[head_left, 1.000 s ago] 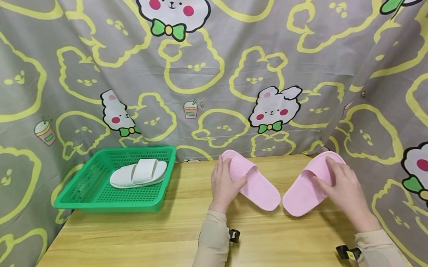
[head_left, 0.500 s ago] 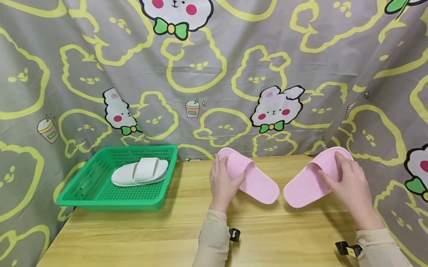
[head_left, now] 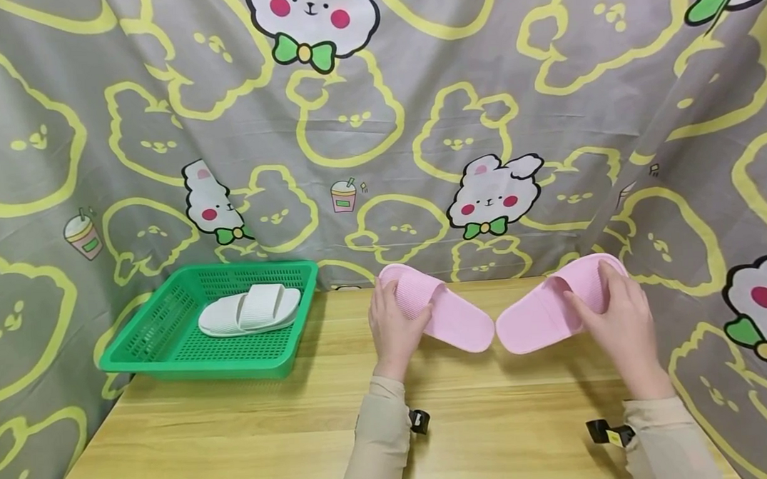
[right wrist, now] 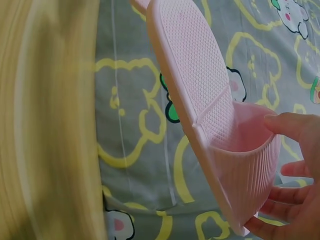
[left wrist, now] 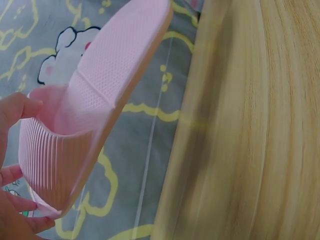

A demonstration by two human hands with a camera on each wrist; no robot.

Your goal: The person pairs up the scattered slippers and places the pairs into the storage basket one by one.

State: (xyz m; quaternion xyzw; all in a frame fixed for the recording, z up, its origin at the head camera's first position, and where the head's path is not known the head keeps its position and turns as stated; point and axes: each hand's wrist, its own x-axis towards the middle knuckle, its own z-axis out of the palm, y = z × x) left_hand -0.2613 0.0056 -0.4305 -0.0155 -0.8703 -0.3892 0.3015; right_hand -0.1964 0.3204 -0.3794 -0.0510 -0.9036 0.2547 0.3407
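Observation:
My left hand (head_left: 397, 332) grips one pink slipper (head_left: 459, 320) by its ribbed strap, thumb at the strap's opening and fingers along its outer side and toe. A matching pink slipper (head_left: 537, 317) is held the same way by my right hand (head_left: 625, 329). Toes point up and outward, and the two heels come close together in the middle. In the left wrist view the slipper (left wrist: 107, 75) is raised above the table, its shadow falling on the wood. The right wrist view has the other slipper (right wrist: 192, 65) tilted up, with the thumb on the strap edge.
A green perforated basket (head_left: 196, 369) stands at the table's left, with a white slipper (head_left: 222, 314) lying inside. The wooden table (head_left: 289, 436) backs onto a grey patterned curtain (head_left: 379, 139). Black wrist cameras (head_left: 420, 421) are strapped below both hands.
Both pink slippers have risen away from the table and turned flatter, their toes swinging outward. Their heels have drawn closer together. The basket and white slipper stay put.

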